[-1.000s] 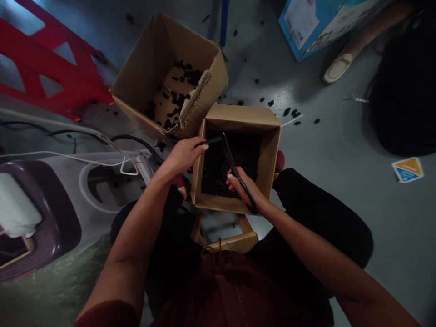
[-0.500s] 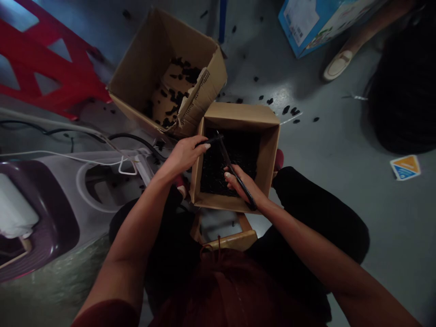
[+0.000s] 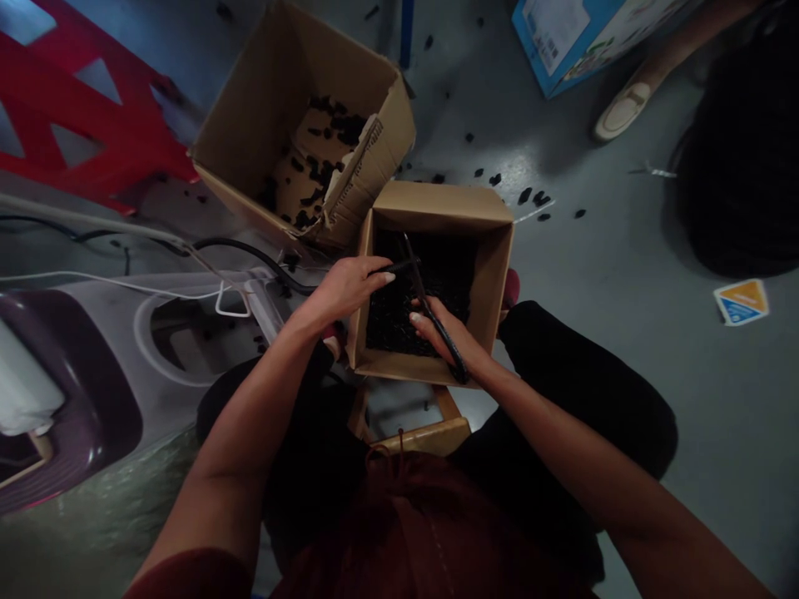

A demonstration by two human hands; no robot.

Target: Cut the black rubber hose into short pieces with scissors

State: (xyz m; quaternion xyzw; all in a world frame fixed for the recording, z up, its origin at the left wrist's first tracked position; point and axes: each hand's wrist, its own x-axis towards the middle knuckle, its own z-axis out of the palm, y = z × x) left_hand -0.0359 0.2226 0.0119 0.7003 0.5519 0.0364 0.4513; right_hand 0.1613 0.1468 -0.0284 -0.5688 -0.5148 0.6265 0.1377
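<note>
Between the fingers of my left hand (image 3: 357, 287) is a thin black piece (image 3: 401, 266), its far end touching the blades. My right hand (image 3: 444, 329) is closed around dark scissors (image 3: 424, 301), whose blades point up and away over the near cardboard box (image 3: 493, 287). Many small black pieces (image 3: 396, 320) fill the bottom of that box. The box stands between my knees. My thumb and palm partly hide the scissors' handles.
A larger cardboard box (image 3: 237, 133) with scattered black pieces adjoins the near box at upper left. Red plastic frame (image 3: 134, 141) and a purple-grey seat (image 3: 93, 399) are at left. Blue box (image 3: 549, 50), another person's foot (image 3: 624, 108) and a black bundle (image 3: 742, 183) are at right.
My left hand has shifted slightly right and nearer to me with the black piece. The scissors are turned a little more upright, and their tips have moved slightly.
</note>
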